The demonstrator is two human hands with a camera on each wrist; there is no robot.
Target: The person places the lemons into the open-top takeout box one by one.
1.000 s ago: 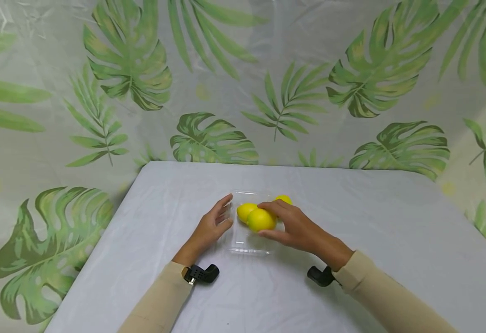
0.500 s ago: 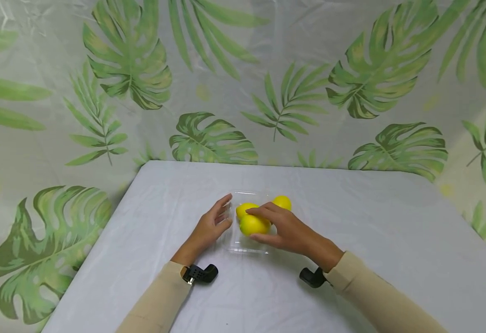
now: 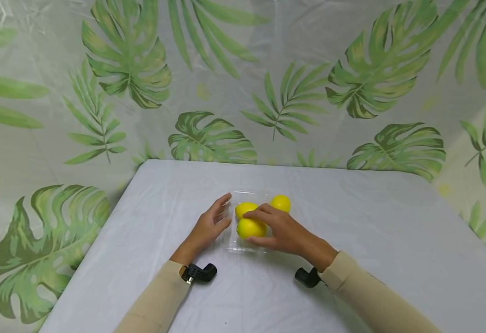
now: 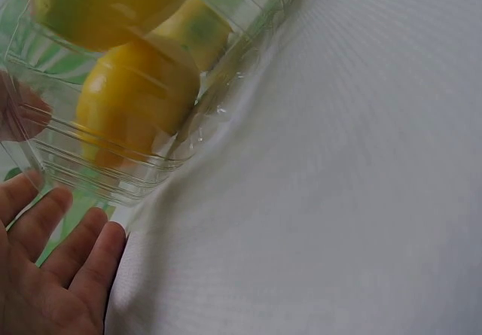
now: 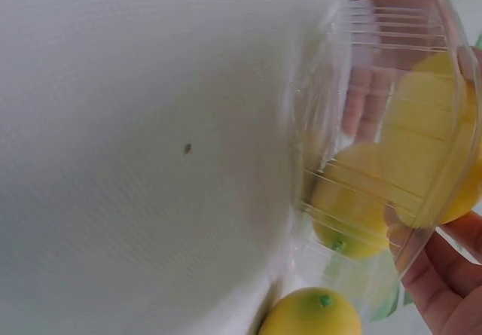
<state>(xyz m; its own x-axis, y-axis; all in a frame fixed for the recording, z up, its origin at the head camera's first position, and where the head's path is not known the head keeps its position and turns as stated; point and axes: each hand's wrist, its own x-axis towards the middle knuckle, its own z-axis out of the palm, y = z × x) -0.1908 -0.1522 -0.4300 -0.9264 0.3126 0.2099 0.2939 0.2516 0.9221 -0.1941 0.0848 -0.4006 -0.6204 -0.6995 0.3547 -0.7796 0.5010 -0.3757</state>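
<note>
A clear plastic box [image 3: 236, 248] stands on the white-covered table with one lemon [image 3: 243, 210] inside it. My right hand [image 3: 287, 232] pinches a second lemon [image 3: 251, 228] between thumb and fingers, over the front part of the box. In the left wrist view this held lemon [image 4: 105, 7] shows above the one in the box [image 4: 139, 98]. At the box's left side is my left hand [image 3: 207, 227], fingers spread and nearly straight, fingertips right at the wall. Behind my right hand, a third lemon [image 3: 281, 203] lies just outside the box's right side.
The table [image 3: 363, 222] has a white cloth and ends at a leaf-printed backdrop [image 3: 301, 41]. Each wrist wears a black camera; the right one [image 3: 308, 277] hangs close over the cloth.
My right hand has moved left and toward me with its lemon, over the front of the box. More of the third lemon now shows behind it. My left hand has stayed put.
</note>
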